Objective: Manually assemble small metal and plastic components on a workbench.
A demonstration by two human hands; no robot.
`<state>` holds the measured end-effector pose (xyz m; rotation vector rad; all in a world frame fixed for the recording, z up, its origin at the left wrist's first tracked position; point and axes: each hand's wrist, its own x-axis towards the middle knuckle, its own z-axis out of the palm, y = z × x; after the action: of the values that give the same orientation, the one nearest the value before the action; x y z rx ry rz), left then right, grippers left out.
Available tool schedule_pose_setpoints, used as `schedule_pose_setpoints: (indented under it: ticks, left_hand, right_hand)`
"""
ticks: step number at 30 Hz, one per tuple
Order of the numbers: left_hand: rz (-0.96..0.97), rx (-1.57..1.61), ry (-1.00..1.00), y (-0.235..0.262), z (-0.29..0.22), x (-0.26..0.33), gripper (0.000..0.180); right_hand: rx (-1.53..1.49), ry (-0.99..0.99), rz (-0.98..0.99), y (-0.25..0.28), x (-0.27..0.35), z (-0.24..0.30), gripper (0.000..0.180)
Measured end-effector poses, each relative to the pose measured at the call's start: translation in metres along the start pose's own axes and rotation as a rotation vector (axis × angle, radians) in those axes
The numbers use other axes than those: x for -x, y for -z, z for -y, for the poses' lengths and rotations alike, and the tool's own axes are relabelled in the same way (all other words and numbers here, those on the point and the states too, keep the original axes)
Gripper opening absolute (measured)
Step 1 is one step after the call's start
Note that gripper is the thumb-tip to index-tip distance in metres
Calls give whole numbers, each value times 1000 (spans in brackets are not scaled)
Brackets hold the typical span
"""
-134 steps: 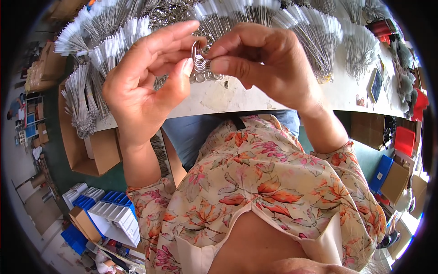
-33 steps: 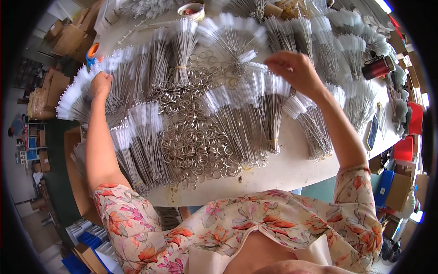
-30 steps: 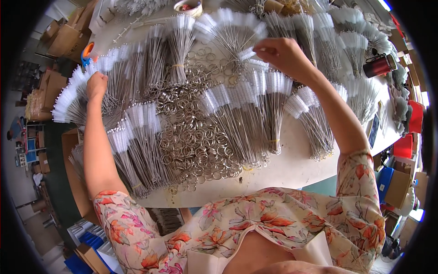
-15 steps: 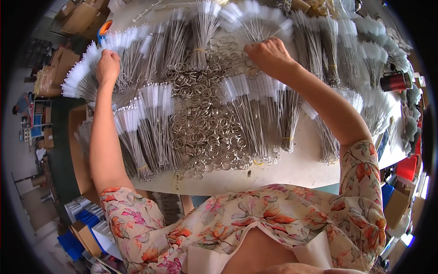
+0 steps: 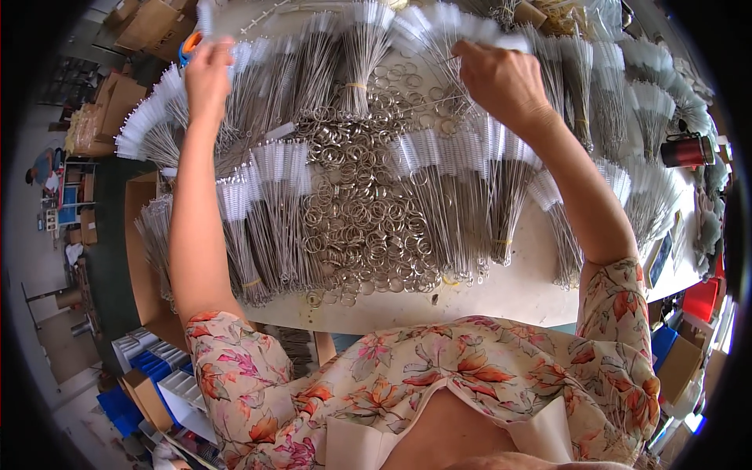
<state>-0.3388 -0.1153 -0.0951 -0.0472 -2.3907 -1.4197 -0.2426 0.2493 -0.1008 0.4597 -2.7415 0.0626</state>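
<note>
Bristling white-tipped wire brushes (image 5: pixel 439 196) in bundles

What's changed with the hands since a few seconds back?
Both hands left the ring they held together near the chest and reached out. The left hand now pinches a brush at the far left bundles; the right hand grips a thin brush wire at the far bundles. The ring pile and table stayed put.

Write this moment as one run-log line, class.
left hand: reaching into brush bundles | right hand: pinching a thin wire brush | between: pile of metal rings | table
</note>
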Motion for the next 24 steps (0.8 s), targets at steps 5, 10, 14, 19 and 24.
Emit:
schedule_pose_setpoints:
  ticks: [5,10,14,19,24]
  left_hand:
    - [311,-547,-30,-25,45,-9,40]
    - [510,-577,447,-26,61,-9,34]
    - [453,-378,347,-20,63,2,27]
    - [253,-289,93,-42,46,4,23]
    - [412,-584,-180,-70,43,17,22]
  right_hand:
    - [-320,-20,-201,11,-9,-37,14]
    - [-828,-356,-217,29,9,-86,22]
    - [-857,-490,-165,32,34,-105,22]
    - [-752,-470,-226,33,54,-119,21]
    - [-528,-635,-120,11,49,-153,26]
